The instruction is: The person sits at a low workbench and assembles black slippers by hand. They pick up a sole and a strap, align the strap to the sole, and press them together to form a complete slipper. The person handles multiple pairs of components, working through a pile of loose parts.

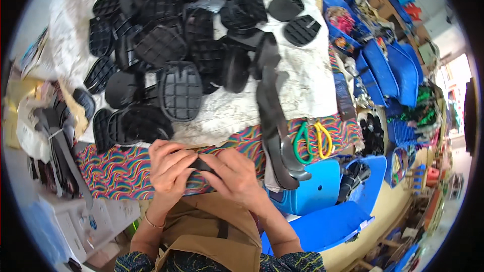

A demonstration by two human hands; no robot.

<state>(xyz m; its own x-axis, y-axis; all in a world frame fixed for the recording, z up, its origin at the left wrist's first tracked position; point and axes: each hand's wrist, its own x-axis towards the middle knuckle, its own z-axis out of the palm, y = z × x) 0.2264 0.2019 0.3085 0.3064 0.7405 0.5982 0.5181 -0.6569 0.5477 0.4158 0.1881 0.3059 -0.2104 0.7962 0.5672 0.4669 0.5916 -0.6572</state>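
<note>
Close to my body, over the front strip of the table, my left hand (171, 167) and my right hand (233, 175) meet with fingers bent. Between them they pinch a small black piece (204, 165), mostly covered by the fingers, so its full shape is hidden. Just beyond my left hand lies a black shoe sole (146, 123) at the pile's near edge. Another sole with a grid pattern (180, 90) rests a bit farther off. To the right of my right hand, long black strips (273, 111) stretch down over the table's front edge.
Many black soles (161, 45) are heaped on a white sheet (307, 80). Green-handled scissors (301, 143) and yellow-handled scissors (322, 140) lie on the patterned cloth (116, 171). Blue plastic chairs (322, 184) stand at the right, with blue bins (375, 70) beyond. A white drawer unit (91, 221) is at the left.
</note>
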